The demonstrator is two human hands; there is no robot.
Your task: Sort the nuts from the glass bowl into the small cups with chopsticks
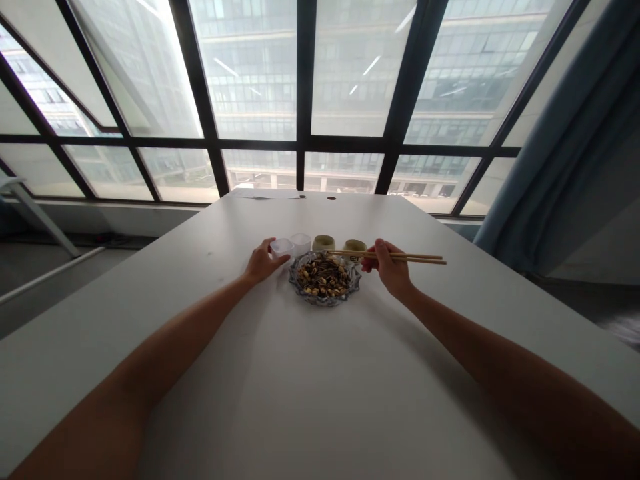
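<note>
My right hand (pixel 391 269) grips a pair of wooden chopsticks (pixel 420 258), whose tips point left over the far rim of a scalloped glass bowl (pixel 325 301). Mixed nuts and seeds (pixel 324 277) fill the bowl; some look like pistachios, others like dark sunflower seeds. At the bowl's left, my left hand (pixel 265 261) holds a small clear plastic cup (pixel 281 248) between thumb and fingers. A second clear cup (pixel 301 244) stands right beside it. Behind the bowl are two greenish cups (pixel 323 243), the right-hand one (pixel 355 245) partly behind the chopsticks and my right hand.
Everything stands on a long white table (pixel 240 400). Two dark round spots (pixel 331 198) mark its far end. Large framed windows (pixel 260 73) rise beyond it. A blue curtain (pixel 545 153) hangs at right, and a white metal frame (pixel 43 217) stands at left.
</note>
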